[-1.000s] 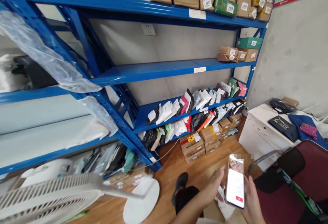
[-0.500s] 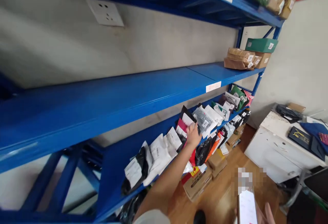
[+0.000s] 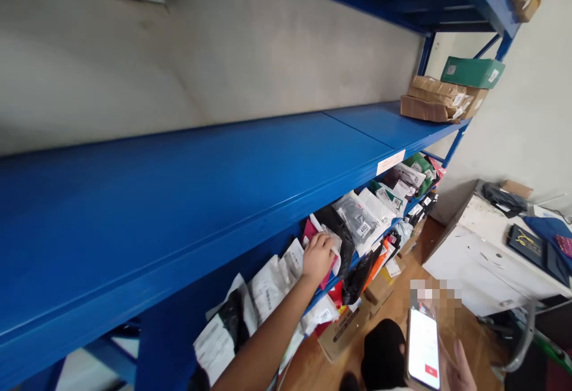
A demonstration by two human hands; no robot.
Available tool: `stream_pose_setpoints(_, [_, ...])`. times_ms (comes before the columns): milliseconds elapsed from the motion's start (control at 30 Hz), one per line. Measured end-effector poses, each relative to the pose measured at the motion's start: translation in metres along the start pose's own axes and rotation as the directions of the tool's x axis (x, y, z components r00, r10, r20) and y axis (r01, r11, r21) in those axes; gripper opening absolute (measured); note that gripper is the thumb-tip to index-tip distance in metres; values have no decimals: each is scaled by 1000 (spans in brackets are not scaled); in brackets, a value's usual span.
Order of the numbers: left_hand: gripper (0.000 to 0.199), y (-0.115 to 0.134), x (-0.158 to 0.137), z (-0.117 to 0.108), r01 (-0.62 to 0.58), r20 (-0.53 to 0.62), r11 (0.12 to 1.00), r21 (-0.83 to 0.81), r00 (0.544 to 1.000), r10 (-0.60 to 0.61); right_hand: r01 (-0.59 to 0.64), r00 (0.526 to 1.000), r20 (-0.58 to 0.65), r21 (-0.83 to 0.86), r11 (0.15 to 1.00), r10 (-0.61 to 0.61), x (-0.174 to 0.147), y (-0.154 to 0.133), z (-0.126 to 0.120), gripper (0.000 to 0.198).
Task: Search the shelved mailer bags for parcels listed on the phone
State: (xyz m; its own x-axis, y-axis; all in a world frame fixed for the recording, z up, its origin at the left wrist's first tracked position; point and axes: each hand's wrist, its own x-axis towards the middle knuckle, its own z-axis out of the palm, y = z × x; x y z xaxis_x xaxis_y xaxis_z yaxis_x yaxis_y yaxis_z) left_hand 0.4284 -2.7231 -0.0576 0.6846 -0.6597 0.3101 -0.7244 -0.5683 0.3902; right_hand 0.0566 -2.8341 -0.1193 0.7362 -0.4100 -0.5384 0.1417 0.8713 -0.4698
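My left hand (image 3: 319, 256) reaches down to the lower shelf, its fingers closed on the top of a pink parcel (image 3: 309, 231) with white wrapping at its edge. A black parcel (image 3: 333, 224) leans just right of it, followed by a grey plastic parcel (image 3: 356, 217) with a number label. To the left stand white parcels (image 3: 267, 286) and a black-and-white one (image 3: 218, 337). At the lower right my right hand (image 3: 452, 367) holds a phone (image 3: 423, 346), its screen lit and facing up.
The middle shelf (image 3: 214, 182) crosses above my left arm. Brown boxes (image 3: 431, 100) and a green box (image 3: 472, 72) sit at its far end. More bagged parcels and cartons (image 3: 344, 334) are lower down. A white cabinet (image 3: 473, 248) with a chair beside it stands at the right.
My view has moved closer to the shelves. My left hand has shifted slightly left and down onto the pink parcel. The black parcel now leans farther right, and the phone's screen shows differently.
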Motion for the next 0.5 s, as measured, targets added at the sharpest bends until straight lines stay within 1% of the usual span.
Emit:
stream_pose_setpoints(67, [24, -6, -4, 4, -45, -29, 993, 109, 998, 48, -46, 994, 102, 20, 999, 43, 14, -3, 11, 67])
stream_pose_setpoints(133, [23, -8, -4, 6, -80, -55, 987, 140, 995, 88, -89, 975, 206, 28, 996, 82, 29, -10, 25, 66])
stream_pose_setpoints(167, [22, -7, -3, 5, -100, -49, 983, 151, 993, 108, -102, 963, 252, 23, 995, 93, 38, -14, 33, 65])
stream_pose_setpoints(200, [21, -6, 0, 4, -126, -19, 978, 163, 991, 131, -112, 950, 295, 6, 994, 105, 48, -20, 41, 64])
stream_pose_setpoints(233, [21, -3, 5, 2, -163, 38, 971, 174, 987, 158, -125, 933, 337, -24, 992, 125, 58, -25, 48, 62])
stream_pose_setpoints(300, [24, 3, 18, -2, -238, 202, 952, 191, 959, 199, -154, 898, 399, -105, 983, 183, 83, -39, 59, 60])
stream_pose_setpoints(333, [28, 7, 26, -3, -245, 276, 948, 205, 943, 184, -165, 885, 414, -151, 975, 214, 96, -47, 63, 59])
stream_pose_setpoints(367, [33, 12, 33, -1, -216, 323, 949, 229, 937, 135, -171, 877, 417, -195, 966, 240, 110, -55, 67, 58])
stream_pose_setpoints(400, [36, 16, 39, 4, -141, 335, 955, 261, 941, 48, -174, 874, 411, -235, 956, 260, 124, -63, 71, 56])
stream_pose_setpoints(433, [38, 21, 44, 11, -32, 316, 955, 294, 946, -66, -176, 870, 406, -278, 944, 282, 138, -73, 76, 54])
stream_pose_setpoints(467, [37, 26, 47, 22, 90, 282, 944, 318, 942, -184, -183, 858, 408, -328, 927, 313, 152, -83, 81, 53])
stream_pose_setpoints(500, [34, 32, 50, 34, 201, 247, 923, 329, 925, -290, -195, 835, 417, -386, 902, 359, 164, -93, 87, 54])
